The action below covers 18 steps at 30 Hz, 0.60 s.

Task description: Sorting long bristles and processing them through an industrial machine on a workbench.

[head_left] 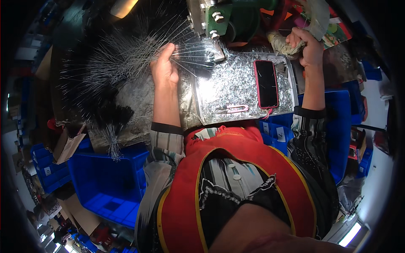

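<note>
My left hand (164,67) rests on a fan of thin metal wires (126,59) spread over the worktop, fingers closed around a few wires that point toward a green machine (223,19) at the top. My right hand (306,44) grips a cloth-wrapped handle (282,44) at the machine's right side. Between my hands lies a foil-covered tray (236,84) with a phone in a pink case (266,83) and a small pink tool (234,109) on it.
A bundle of wires (113,143) hangs over the bench's near edge. Blue plastic bins stand below on the left (105,181) and on the right (337,126). Cardboard pieces (67,143) lie at the left. My red apron fills the lower middle.
</note>
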{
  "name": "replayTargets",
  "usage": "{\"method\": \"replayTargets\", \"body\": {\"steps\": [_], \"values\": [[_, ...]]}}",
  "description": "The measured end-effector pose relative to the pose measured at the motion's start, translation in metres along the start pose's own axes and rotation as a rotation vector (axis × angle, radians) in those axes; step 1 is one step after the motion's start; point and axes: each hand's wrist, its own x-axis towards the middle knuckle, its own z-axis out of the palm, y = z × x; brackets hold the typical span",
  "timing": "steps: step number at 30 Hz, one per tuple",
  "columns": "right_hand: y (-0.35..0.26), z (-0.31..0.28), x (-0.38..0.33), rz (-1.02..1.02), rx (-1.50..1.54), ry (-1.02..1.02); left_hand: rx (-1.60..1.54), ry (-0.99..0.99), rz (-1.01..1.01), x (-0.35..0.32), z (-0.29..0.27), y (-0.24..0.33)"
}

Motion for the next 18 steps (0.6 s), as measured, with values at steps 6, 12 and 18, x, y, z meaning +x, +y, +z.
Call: {"method": "replayTargets", "body": {"steps": [6, 12, 18], "values": [[-0.031, 0.005, 0.003, 0.131, -0.075, 0.061, -0.029, -0.006, -0.018, 0.003, 0.004, -0.003], [0.028, 0.008, -0.006, -0.298, 0.015, 0.081, -0.065, -0.029, 0.054, 0.0, 0.006, -0.003], [0.012, 0.005, -0.002, -0.112, -0.011, 0.056, -0.085, -0.012, 0.114, -0.006, 0.007, -0.005]]}}
